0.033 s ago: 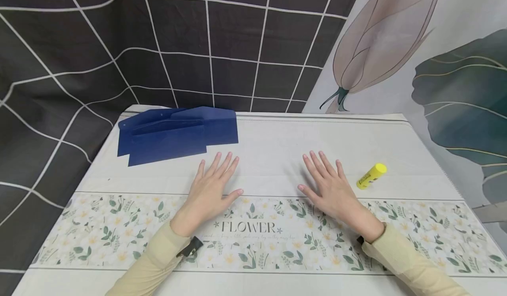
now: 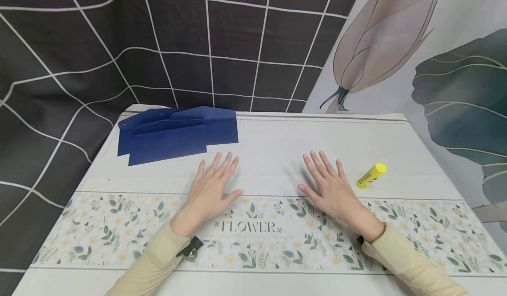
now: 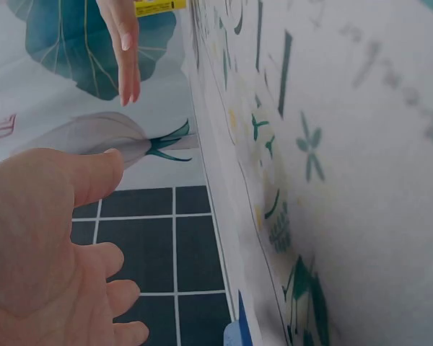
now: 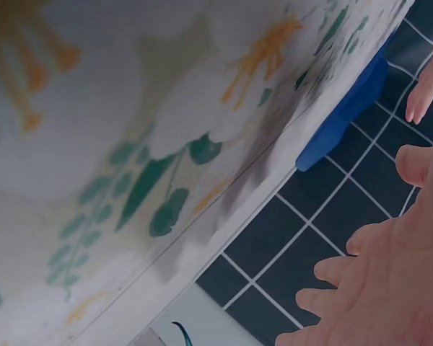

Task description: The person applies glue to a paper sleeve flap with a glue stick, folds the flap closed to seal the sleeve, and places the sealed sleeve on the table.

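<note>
Palm down, my left hand (image 2: 208, 195) has its fingers spread over the tablecloth, holding nothing. My right hand (image 2: 330, 190) is spread the same way across from it, also holding nothing. A yellow glue stick (image 2: 371, 176) stands upright just right of the right hand; the left wrist view shows part of a yellow glue stick (image 3: 159, 6) at its top edge. Beyond the left hand's fingertips lie dark blue, overlapping flat pieces (image 2: 170, 144) with folded flaps, resembling paper envelopes. In the right wrist view, part of the blue pieces (image 4: 346, 108) rises past the table surface.
A white tablecloth (image 2: 273, 155) covers the table, with a floral band (image 2: 130, 230) and the word FLOWER across the front. Behind the table hangs a dark grid-patterned cloth (image 2: 233, 32). A leaf-printed curtain (image 2: 396, 67) hangs at the right.
</note>
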`<state>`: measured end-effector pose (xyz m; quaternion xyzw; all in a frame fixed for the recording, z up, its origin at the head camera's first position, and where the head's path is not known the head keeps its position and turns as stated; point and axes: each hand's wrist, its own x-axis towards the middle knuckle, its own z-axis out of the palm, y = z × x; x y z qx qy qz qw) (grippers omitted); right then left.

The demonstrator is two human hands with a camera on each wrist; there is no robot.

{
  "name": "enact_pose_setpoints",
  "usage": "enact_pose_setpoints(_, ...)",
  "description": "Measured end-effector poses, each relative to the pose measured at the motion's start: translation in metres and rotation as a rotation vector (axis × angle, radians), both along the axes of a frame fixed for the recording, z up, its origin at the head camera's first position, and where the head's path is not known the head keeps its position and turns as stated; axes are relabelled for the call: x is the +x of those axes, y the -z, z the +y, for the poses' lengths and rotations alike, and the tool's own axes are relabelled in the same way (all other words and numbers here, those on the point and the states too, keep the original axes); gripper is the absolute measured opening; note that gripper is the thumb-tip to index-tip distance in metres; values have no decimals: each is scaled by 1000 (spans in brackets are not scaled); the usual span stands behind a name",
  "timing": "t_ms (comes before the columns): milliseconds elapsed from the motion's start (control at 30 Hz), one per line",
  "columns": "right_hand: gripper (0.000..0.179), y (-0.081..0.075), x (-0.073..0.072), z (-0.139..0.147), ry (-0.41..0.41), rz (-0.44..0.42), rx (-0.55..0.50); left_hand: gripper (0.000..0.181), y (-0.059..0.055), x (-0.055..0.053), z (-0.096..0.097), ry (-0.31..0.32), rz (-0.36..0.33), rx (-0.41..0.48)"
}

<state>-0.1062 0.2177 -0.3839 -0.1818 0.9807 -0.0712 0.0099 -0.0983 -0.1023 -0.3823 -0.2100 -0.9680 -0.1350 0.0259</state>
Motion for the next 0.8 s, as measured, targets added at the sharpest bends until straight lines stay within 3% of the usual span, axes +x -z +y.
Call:
enact_pose_setpoints(500,76,-1,-1,1,-2,30,-23,75,-6,9,-1,-40,-19,-3)
enact_pose_setpoints(800,70,-7,-6,4,-17,141,-104,67,-13,9,5,-76,19,72)
